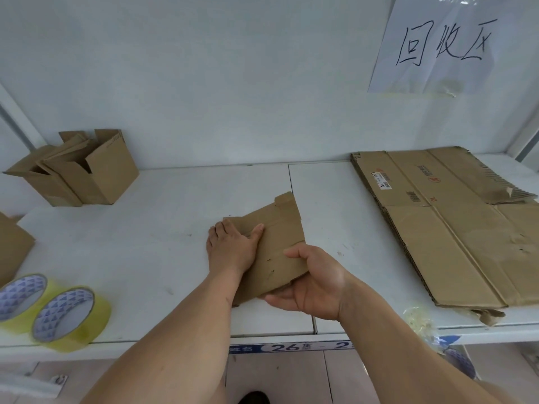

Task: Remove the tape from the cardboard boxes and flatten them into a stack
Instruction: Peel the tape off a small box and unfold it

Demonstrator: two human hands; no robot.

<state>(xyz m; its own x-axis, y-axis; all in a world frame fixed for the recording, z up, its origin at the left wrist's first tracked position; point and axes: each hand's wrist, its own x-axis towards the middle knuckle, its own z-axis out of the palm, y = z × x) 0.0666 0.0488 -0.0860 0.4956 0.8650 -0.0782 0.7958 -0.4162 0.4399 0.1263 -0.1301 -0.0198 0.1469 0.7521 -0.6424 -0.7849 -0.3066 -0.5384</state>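
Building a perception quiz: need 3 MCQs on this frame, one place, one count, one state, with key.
1. Where is the large flattened cardboard sheet?
A. right on the table
B. left back corner
C. on the floor

2. How many yellow tape rolls lie at the front left?
A. one
B. two
C. four

3. What state is the small box in the hands?
A. standing open
B. sealed
C. pressed flat

Key: A, it lies right of the hands; B, two rolls side by side; C, left hand presses it, right hand grips its edge.
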